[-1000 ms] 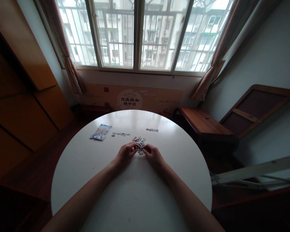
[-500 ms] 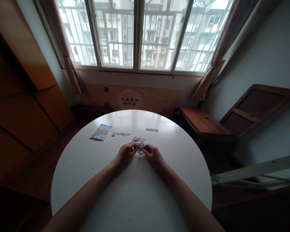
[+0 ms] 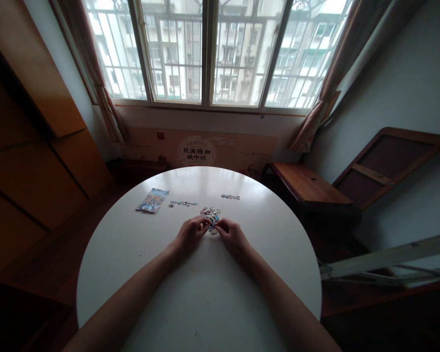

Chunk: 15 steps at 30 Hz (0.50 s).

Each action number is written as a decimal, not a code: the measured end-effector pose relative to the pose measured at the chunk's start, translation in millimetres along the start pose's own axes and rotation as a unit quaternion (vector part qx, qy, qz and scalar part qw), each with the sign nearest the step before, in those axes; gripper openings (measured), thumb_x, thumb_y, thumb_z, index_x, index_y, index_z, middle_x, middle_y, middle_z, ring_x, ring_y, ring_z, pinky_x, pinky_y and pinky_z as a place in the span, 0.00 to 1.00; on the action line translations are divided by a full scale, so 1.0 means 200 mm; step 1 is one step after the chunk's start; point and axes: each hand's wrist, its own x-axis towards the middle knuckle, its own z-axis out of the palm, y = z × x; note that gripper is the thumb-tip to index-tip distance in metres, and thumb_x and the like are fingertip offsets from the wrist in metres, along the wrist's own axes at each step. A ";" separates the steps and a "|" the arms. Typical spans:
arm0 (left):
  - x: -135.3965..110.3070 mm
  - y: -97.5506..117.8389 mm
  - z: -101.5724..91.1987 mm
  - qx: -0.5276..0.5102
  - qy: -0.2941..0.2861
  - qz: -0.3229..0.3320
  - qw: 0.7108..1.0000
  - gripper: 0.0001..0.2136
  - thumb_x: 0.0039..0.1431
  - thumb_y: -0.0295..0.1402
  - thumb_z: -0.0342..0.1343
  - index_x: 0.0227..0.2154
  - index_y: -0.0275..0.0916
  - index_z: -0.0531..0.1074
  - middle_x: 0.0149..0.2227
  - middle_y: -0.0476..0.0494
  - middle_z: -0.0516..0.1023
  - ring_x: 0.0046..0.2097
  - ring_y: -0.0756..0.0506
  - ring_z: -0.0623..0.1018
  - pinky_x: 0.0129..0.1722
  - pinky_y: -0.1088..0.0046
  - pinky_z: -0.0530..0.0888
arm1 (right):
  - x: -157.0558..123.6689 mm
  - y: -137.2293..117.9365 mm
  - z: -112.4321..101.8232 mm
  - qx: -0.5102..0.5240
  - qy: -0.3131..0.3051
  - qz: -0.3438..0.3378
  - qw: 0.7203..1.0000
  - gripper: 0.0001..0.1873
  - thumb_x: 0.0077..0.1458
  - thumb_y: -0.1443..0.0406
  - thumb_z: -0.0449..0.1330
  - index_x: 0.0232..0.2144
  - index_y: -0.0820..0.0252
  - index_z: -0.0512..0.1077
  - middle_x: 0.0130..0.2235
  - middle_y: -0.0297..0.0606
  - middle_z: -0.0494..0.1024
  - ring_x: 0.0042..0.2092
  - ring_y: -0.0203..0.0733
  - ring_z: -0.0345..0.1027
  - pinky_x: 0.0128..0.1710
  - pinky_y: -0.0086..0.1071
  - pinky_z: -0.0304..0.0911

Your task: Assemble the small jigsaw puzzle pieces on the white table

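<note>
Both my hands rest on a round white table (image 3: 205, 303), fingertips meeting at a small heap of loose jigsaw pieces (image 3: 210, 213). My left hand (image 3: 191, 232) is curled, its fingers pinched at the heap's near edge. My right hand (image 3: 232, 235) is curled too, pinching small pieces right beside the left fingertips. What lies between the fingers is too small to name. A short joined strip of pieces (image 3: 183, 203) lies to the left of the heap, and another strip (image 3: 231, 197) lies behind it to the right.
A colourful picture card (image 3: 153, 200) lies at the table's far left. Behind the table is a barred window (image 3: 209, 49) with curtains. A wooden bench (image 3: 308, 188) and a leaning wooden frame (image 3: 392, 164) stand to the right, wooden cabinets (image 3: 33, 146) to the left.
</note>
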 end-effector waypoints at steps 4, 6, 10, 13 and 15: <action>0.00 0.00 0.00 0.002 0.004 0.007 1.000 0.07 0.57 0.31 0.52 0.34 0.39 0.75 0.31 0.47 0.76 0.29 0.51 0.73 0.30 0.79 0.68 | 0.00 0.00 0.00 0.002 0.000 0.002 1.000 0.08 0.52 0.64 0.56 0.29 0.63 0.72 0.28 0.36 0.74 0.30 0.37 0.65 0.32 0.29 0.60; 0.00 -0.01 0.00 0.001 0.006 0.008 1.000 0.07 0.57 0.31 0.52 0.34 0.39 0.75 0.31 0.47 0.76 0.29 0.51 0.73 0.30 0.78 0.69 | 0.00 0.00 0.00 0.000 -0.001 0.002 1.000 0.08 0.52 0.64 0.56 0.29 0.63 0.72 0.28 0.36 0.74 0.30 0.37 0.65 0.32 0.29 0.60; 0.00 -0.01 0.01 -0.004 0.007 0.013 1.000 0.07 0.58 0.32 0.52 0.34 0.39 0.75 0.32 0.46 0.77 0.30 0.51 0.74 0.31 0.78 0.69 | 0.00 -0.01 0.00 -0.004 0.003 0.003 1.000 0.08 0.52 0.64 0.55 0.30 0.63 0.73 0.28 0.36 0.74 0.30 0.38 0.66 0.32 0.29 0.60; 0.00 -0.02 0.01 -0.007 0.014 0.016 1.000 0.07 0.58 0.31 0.51 0.35 0.38 0.74 0.32 0.46 0.77 0.29 0.51 0.73 0.30 0.78 0.68 | 0.00 -0.01 -0.01 -0.002 0.002 0.007 1.000 0.09 0.51 0.64 0.56 0.30 0.63 0.73 0.28 0.36 0.75 0.30 0.37 0.66 0.32 0.29 0.60; 0.00 -0.02 0.02 -0.010 0.016 0.017 1.000 0.07 0.58 0.31 0.51 0.34 0.38 0.74 0.32 0.46 0.77 0.29 0.51 0.72 0.30 0.78 0.68 | 0.00 -0.02 -0.01 -0.001 0.002 0.006 1.000 0.09 0.51 0.64 0.56 0.30 0.63 0.73 0.28 0.36 0.75 0.30 0.37 0.66 0.32 0.29 0.60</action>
